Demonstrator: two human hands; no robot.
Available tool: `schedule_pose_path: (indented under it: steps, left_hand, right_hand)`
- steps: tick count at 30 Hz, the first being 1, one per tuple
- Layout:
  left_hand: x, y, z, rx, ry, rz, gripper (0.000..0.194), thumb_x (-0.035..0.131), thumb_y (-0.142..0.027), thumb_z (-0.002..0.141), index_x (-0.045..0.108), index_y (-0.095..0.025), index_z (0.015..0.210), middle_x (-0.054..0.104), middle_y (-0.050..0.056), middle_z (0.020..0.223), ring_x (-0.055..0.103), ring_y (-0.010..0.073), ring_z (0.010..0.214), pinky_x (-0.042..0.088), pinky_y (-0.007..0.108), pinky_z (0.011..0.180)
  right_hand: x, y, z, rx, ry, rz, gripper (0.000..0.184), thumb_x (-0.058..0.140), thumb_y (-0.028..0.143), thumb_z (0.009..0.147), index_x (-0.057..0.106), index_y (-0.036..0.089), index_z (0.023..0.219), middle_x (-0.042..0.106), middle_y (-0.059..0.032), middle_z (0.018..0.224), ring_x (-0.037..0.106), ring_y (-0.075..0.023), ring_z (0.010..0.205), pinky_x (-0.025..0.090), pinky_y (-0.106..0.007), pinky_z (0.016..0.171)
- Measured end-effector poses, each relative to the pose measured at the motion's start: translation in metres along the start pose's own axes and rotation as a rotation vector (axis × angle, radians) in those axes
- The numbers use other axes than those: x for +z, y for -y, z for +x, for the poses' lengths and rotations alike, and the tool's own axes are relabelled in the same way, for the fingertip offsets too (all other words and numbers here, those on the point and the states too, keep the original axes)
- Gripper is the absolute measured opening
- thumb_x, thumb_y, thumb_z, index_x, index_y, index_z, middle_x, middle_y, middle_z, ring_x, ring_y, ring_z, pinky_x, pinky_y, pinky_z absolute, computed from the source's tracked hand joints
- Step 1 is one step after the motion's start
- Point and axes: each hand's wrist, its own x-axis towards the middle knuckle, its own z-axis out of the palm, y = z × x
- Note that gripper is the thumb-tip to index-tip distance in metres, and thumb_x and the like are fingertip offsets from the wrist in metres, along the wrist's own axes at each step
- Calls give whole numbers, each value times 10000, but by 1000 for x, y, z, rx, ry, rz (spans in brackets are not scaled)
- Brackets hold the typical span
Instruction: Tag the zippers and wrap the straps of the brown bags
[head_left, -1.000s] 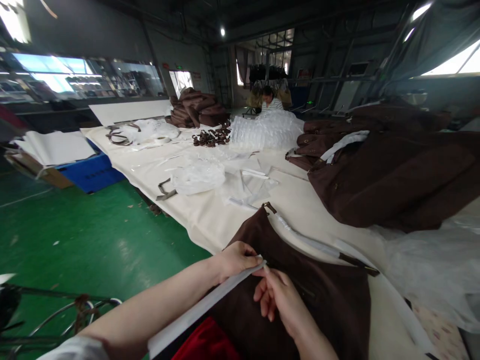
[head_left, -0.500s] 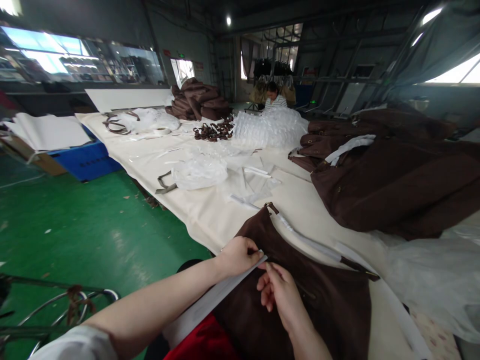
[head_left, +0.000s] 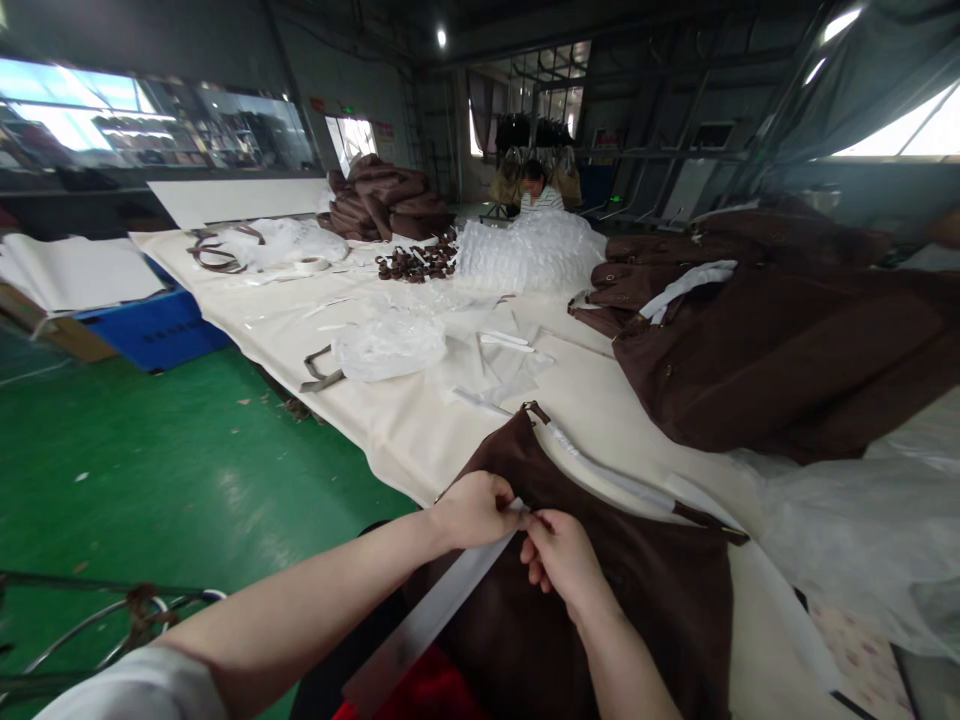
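Note:
A brown fabric piece (head_left: 637, 590) lies on the near end of the cream-covered table (head_left: 420, 430). A long white strip (head_left: 442, 610) runs from its edge back toward me. My left hand (head_left: 476, 508) pinches the far end of the strip against the brown fabric. My right hand (head_left: 562, 558) is closed in a pinch right next to it, fingertips touching the same end of the strip. A second white-wrapped strap (head_left: 615, 478) runs along the fabric's far edge to a metal ring (head_left: 534, 410).
A large heap of brown fabric (head_left: 780, 340) fills the right side. Clear plastic bags (head_left: 390, 345), white strips (head_left: 502, 345), a pile of brown straps (head_left: 416, 264) and bubble wrap (head_left: 525, 255) lie further along. A person (head_left: 536, 190) sits at the far end. Green floor and a blue bin (head_left: 150, 330) are left.
My right hand has moved up to meet my left at the strip's end. The strip has swung closer to me and the view has shifted slightly.

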Motion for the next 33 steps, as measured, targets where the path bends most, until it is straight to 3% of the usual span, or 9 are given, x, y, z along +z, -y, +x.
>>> schedule_pose_path:
  steps: [2,7,11,14,19,24,29,33]
  left_hand:
    - [-3,-3,-4,-20,8,17,237,571,-367,768,643,-174,651,548,-19,560,460,108,522,312,226,490]
    - [7,-22,-24,78,-174,310,149,500,-192,804,647,-166,807,641,52,842,592,181,752,456,280,666]
    - [28,-31,-41,182,-94,607,238,473,-144,827,619,-104,1011,603,116,949,585,250,834,508,343,648]
    - [39,-31,-45,180,-73,673,290,404,-105,879,579,-85,1109,590,132,989,586,254,859,527,350,643]
    - [30,-27,-41,166,-65,545,328,411,-104,877,544,-108,1177,597,133,1057,595,255,912,525,360,727]
    - [-1,-15,-28,-31,-44,142,196,433,-115,828,593,-159,932,648,82,888,637,199,815,484,280,707]
    - [-7,-12,-27,93,-13,-34,113,500,-190,827,562,-187,921,657,37,823,637,174,749,451,237,647]
    - [2,-11,-32,98,-68,75,235,352,-315,959,548,-197,1013,673,52,850,656,191,774,466,250,652]
  right_hand:
    - [4,1,0,-24,-34,-16,220,484,373,820,534,184,719,564,43,496,461,-71,305,237,-153,268]
    - [8,-1,3,-104,-113,-100,210,477,318,819,522,193,656,538,46,472,447,-68,300,262,-168,294]
    - [4,-4,4,-142,-76,-32,239,487,367,818,541,190,668,528,48,475,435,-68,310,257,-173,299]
    - [0,-3,3,-109,-15,79,285,487,432,822,550,185,692,544,42,495,402,-66,300,216,-178,283]
    - [0,-1,-1,-172,-43,76,346,527,504,832,537,188,692,524,45,483,401,-68,319,228,-177,302]
    - [2,-3,-3,-256,-75,174,377,529,542,849,572,178,760,533,36,530,371,-56,345,232,-181,332]
    - [2,-2,-3,-217,-86,169,374,537,550,837,587,181,803,527,41,535,393,-67,349,252,-181,321]
    - [1,1,-6,-218,-55,96,332,517,502,855,588,184,787,546,39,548,414,-70,360,263,-182,334]
